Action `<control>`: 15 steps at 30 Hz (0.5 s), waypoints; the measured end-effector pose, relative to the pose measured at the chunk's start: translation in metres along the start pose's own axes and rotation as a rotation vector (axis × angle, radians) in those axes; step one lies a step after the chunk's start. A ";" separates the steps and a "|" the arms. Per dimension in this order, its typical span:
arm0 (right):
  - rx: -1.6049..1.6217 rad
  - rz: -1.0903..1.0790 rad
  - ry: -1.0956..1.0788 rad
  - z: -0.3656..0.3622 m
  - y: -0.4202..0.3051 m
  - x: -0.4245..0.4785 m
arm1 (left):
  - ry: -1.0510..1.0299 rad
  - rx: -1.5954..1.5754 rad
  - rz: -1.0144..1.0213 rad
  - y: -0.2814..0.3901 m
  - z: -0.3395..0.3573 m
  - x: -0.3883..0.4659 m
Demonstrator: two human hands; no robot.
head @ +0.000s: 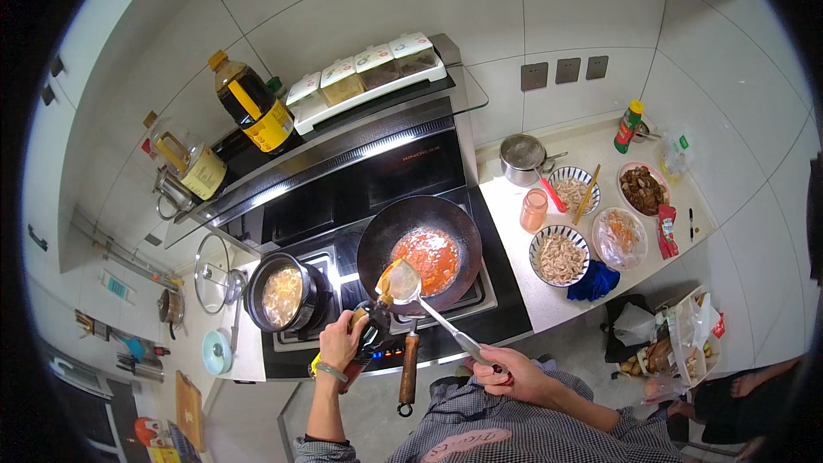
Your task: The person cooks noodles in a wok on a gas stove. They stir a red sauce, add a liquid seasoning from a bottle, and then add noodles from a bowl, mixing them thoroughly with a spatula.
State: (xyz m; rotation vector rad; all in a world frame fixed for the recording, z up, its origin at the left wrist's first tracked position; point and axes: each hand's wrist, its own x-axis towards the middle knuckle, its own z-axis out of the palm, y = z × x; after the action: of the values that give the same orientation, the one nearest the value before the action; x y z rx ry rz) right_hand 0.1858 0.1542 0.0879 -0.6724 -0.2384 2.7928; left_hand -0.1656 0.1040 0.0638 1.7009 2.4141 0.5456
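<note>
My left hand (341,342) grips a dark glass sauce bottle (370,333), tilted with its neck at the bowl of a metal ladle (403,281). My right hand (508,372) holds the ladle by the end of its handle. The ladle's bowl is over the near left part of a wok (379,231) on the right burner. Red-orange sauce (427,258) lies in the wok, and its wooden handle (408,370) points towards me. On the left burner stands a black pot (255,302) of soup-like food.
Bowls of shredded meat (559,258), a plate of dark food (643,190), a saucepan (522,159) and a jar (533,209) stand right. Large bottles (251,103) and a seasoning box (366,80) sit behind the hob. Bags (669,341) and another person's foot (746,384) are low right.
</note>
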 end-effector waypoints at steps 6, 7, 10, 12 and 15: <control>0.018 0.000 -0.007 -0.001 0.001 0.000 | -0.011 -0.004 -0.007 0.004 -0.002 0.001; 0.024 0.001 -0.011 -0.002 0.001 0.000 | -0.010 -0.004 -0.004 0.004 -0.002 0.001; 0.041 0.007 -0.008 -0.002 0.001 -0.001 | -0.009 -0.003 0.000 0.002 -0.001 0.000; 0.047 0.009 -0.003 -0.002 0.001 -0.001 | -0.011 0.002 0.004 0.003 -0.002 0.001; 0.049 0.007 -0.006 -0.003 0.001 0.000 | -0.001 0.005 0.030 0.004 -0.002 0.001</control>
State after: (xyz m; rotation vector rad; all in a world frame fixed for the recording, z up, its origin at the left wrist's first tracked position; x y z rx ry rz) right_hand 0.1874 0.1532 0.0849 -0.6542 -0.1693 2.7978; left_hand -0.1628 0.1057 0.0675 1.7409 2.3949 0.5428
